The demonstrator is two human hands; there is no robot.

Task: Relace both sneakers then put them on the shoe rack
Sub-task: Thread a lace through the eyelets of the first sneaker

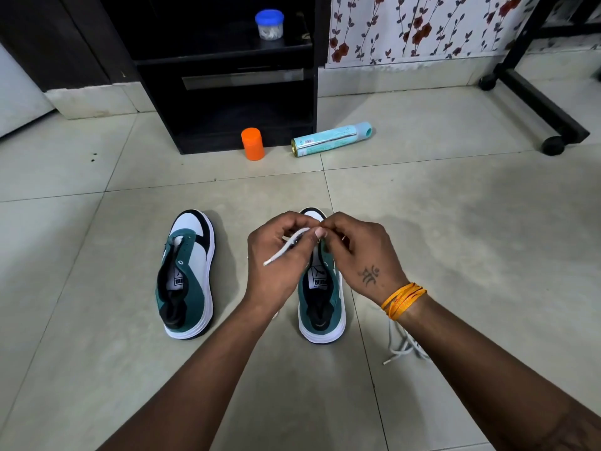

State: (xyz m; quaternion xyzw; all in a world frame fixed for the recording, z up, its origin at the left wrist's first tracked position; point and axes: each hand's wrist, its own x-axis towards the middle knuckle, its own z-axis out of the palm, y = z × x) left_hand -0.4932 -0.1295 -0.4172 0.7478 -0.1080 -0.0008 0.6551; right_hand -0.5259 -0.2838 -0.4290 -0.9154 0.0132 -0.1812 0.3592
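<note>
Two green, white and black sneakers stand side by side on the tiled floor, toes pointing away from me. The left sneaker (187,275) has no lace in it. Over the front of the right sneaker (320,304) my left hand (279,265) and my right hand (361,255) meet. Both pinch a white lace (286,247), whose free tip sticks out down-left across my left hand. The right sneaker's eyelets are hidden behind my fingers. Another loose white lace (403,345) lies on the floor under my right forearm.
A black shoe rack (227,92) stands straight ahead, with a blue-lidded jar (269,25) on its upper shelf. An orange container (253,143) and a teal spray can (331,139) lying on its side sit on the floor before it. A black wheeled frame (536,102) is at the right.
</note>
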